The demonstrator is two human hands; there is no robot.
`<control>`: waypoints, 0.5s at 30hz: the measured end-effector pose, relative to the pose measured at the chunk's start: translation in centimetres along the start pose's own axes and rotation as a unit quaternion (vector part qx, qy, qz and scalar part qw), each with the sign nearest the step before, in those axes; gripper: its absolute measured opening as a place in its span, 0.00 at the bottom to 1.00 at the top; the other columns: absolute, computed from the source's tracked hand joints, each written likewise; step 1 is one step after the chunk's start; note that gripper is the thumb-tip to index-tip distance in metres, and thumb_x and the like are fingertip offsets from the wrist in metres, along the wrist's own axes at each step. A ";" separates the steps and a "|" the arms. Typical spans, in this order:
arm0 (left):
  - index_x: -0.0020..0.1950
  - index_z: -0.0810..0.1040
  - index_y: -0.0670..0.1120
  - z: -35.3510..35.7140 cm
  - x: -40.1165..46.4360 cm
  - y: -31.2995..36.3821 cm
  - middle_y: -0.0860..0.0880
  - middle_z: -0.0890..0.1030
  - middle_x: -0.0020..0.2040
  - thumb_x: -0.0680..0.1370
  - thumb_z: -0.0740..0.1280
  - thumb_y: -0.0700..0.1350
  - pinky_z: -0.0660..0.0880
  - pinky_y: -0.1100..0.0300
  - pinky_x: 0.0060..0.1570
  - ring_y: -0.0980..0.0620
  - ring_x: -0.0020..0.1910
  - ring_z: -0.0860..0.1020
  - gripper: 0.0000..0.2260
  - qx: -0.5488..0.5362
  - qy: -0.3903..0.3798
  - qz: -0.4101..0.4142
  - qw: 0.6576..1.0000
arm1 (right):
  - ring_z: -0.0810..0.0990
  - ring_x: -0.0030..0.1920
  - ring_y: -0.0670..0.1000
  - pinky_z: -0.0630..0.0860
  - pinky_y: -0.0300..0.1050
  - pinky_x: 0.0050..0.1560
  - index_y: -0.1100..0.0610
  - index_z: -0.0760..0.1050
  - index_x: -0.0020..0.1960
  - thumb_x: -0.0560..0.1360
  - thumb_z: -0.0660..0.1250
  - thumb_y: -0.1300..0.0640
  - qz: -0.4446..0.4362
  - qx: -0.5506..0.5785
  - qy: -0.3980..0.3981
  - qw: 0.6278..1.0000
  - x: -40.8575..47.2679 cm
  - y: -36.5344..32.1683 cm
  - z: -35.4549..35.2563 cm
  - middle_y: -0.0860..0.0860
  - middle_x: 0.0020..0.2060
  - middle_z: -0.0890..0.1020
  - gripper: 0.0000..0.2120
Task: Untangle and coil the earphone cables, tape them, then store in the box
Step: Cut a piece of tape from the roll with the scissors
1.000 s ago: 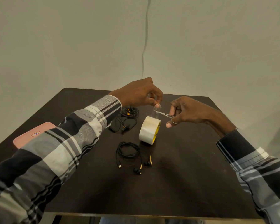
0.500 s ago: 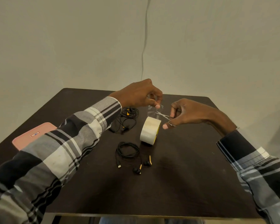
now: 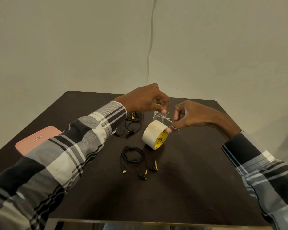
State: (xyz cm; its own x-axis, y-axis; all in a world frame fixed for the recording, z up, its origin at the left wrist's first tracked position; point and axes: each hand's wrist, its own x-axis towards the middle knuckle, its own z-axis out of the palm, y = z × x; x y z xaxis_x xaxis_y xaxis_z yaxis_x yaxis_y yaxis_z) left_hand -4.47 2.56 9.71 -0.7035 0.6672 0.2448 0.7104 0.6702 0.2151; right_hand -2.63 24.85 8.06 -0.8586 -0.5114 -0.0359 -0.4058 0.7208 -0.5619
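My left hand (image 3: 145,99) pinches the free end of a clear tape strip (image 3: 158,114) between thumb and fingertips, holding it up above the tape roll (image 3: 154,134). My right hand (image 3: 189,116), just across from it, has its grip closed on small scissors (image 3: 167,118), whose thin blades point toward the strip and meet it just below my left fingertips; whether the blades are apart or together I cannot tell. My right thumb tip touches the upper rim of the roll, which stands on edge on the dark table (image 3: 189,188) directly below both hands, its yellow core facing my right side. Nearer to me than the roll, below my left grip, lies a coiled black earphone cable (image 3: 132,156) with its plug and two earbuds loose beside the coil. A second, still tangled black earphone cable (image 3: 131,125) lies under my left wrist, partly hidden by my plaid sleeve (image 3: 65,160). Far out to the left of my left grip, a flat pink box (image 3: 33,141) rests near the table's edge, well apart from both cables.
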 end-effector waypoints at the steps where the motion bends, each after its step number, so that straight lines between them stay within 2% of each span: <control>1: 0.47 0.79 0.59 0.0 0.0 0.1 0.54 0.77 0.45 0.75 0.71 0.57 0.63 0.61 0.38 0.57 0.51 0.68 0.05 -0.002 -0.001 0.000 1.000 | 0.74 0.31 0.41 0.71 0.43 0.35 0.54 0.80 0.40 0.59 0.81 0.38 -0.001 0.001 -0.002 1.000 0.0 0.0 0.0 0.45 0.31 0.80 0.23; 4: 0.46 0.78 0.60 0.1 0.0 0.1 0.53 0.78 0.46 0.75 0.71 0.58 0.66 0.59 0.40 0.56 0.52 0.70 0.04 -0.008 -0.004 0.001 1.000 | 0.74 0.30 0.39 0.70 0.40 0.33 0.55 0.80 0.39 0.57 0.80 0.35 -0.004 0.006 -0.005 1.000 0.2 0.0 0.1 0.43 0.30 0.80 0.26; 7: 0.47 0.79 0.59 0.2 -0.1 0.2 0.53 0.79 0.46 0.75 0.70 0.57 0.67 0.58 0.41 0.56 0.52 0.69 0.05 -0.019 -0.002 0.001 1.000 | 0.73 0.29 0.39 0.68 0.36 0.31 0.55 0.79 0.39 0.59 0.81 0.38 -0.009 0.022 -0.007 1.000 0.2 0.2 0.2 0.44 0.29 0.80 0.24; 12: 0.49 0.81 0.55 0.1 -0.1 0.4 0.52 0.79 0.46 0.75 0.71 0.57 0.71 0.53 0.46 0.55 0.51 0.70 0.08 -0.028 -0.003 -0.002 1.000 | 0.75 0.32 0.43 0.70 0.42 0.34 0.55 0.80 0.38 0.55 0.80 0.36 -0.013 0.055 -0.004 0.998 0.3 0.4 0.3 0.46 0.31 0.80 0.25; 15: 0.47 0.79 0.57 0.1 -0.2 0.6 0.52 0.79 0.46 0.75 0.71 0.56 0.72 0.53 0.47 0.55 0.52 0.70 0.06 -0.030 -0.009 -0.002 1.000 | 0.75 0.34 0.47 0.71 0.48 0.37 0.55 0.79 0.38 0.56 0.81 0.38 -0.016 0.068 -0.009 0.997 0.4 0.4 0.4 0.53 0.33 0.81 0.24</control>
State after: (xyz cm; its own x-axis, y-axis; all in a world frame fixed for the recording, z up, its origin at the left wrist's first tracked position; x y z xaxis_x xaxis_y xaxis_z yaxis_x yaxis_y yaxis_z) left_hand -3.93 2.83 9.70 -0.7065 0.6702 0.2273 0.7069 0.6526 0.2727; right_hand -2.99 24.74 7.53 -0.8392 -0.5430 -0.0304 -0.3858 0.6338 -0.6704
